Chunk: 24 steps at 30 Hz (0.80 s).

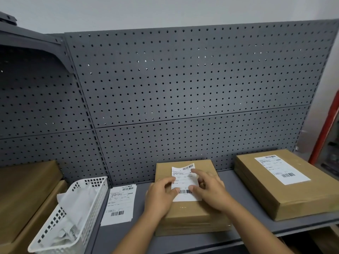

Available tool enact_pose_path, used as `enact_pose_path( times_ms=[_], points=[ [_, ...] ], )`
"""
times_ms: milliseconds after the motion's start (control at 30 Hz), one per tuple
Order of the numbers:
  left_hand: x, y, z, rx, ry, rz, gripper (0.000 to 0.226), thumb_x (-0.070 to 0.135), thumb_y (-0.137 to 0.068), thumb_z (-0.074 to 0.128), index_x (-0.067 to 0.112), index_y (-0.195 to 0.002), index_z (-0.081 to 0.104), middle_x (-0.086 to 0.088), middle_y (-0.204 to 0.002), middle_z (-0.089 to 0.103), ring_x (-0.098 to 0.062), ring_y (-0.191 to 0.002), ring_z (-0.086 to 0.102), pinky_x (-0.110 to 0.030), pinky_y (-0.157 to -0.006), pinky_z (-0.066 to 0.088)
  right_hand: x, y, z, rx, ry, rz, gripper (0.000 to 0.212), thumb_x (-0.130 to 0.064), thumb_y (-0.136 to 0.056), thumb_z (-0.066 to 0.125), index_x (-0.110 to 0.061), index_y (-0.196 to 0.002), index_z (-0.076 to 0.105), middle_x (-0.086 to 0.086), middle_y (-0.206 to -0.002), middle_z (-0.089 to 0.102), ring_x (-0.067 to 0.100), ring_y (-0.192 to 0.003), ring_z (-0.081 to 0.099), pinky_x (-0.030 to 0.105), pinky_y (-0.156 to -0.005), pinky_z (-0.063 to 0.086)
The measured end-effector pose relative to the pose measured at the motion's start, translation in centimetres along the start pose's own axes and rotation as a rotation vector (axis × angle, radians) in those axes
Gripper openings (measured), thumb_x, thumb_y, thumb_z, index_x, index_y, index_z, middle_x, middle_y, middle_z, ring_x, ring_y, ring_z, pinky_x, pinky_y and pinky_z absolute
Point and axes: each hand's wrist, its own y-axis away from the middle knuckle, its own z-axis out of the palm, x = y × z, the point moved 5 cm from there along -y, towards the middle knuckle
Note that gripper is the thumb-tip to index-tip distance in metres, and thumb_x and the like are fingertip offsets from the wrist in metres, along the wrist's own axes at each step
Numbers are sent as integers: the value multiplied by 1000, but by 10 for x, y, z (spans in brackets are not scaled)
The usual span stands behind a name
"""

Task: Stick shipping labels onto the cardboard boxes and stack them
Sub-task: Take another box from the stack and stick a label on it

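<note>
Fingers (197,172) of both hands: nearly straight, grasping nothing, pressed flat on the white shipping label (185,197). Left hand (160,197) touches the label's left edge. Right hand (212,194) covers its right edge, index finger reaching toward the far end. Far end of the label curls up off the cardboard; the near part lies flat.

Label sits on the top box (185,209) of a short stack in the middle of the grey shelf (228,176), toward its near edge. Right of the stack, apart from it: a labelled box (293,198), its label lying flat. Left of the stack, on the shelf: loose labels (119,204). Just left of those: a white basket (88,202) holding crumpled paper (73,206). Far left: plain cardboard boxes (23,195). Grey pegboard (183,88) stands behind everything.
</note>
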Motion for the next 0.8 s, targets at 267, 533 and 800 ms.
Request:
enact_pose_path(
  times_ms=[267,533,800],
  points=[
    [-1,-2,4,153,-23,75,12,38,-86,80,36,-97,76,23,-101,69,-3,-94,65,-36,-91,55,1,2,9,93,88,27,64,-57,-89,67,-43,-147,44,-14,-115,51,14,-120,44,31,-94,31],
    [2,-1,4,214,-156,129,17,27,-102,60,30,-114,71,15,-114,62,-18,-105,64,-38,-93,51,3,2,8,90,130,13,47,-36,-101,53,-33,-147,43,-10,-113,44,19,-120,48,32,-93,36],
    [25,-22,15,101,-561,134,62,62,-103,38,20,-145,52,-1,-136,45,-24,-130,40,-36,-109,36,-4,-17,6,136,450,216,84,-79,-92,27,-16,-146,41,6,-145,42,29,-128,38,44,-104,29]
  ],
)
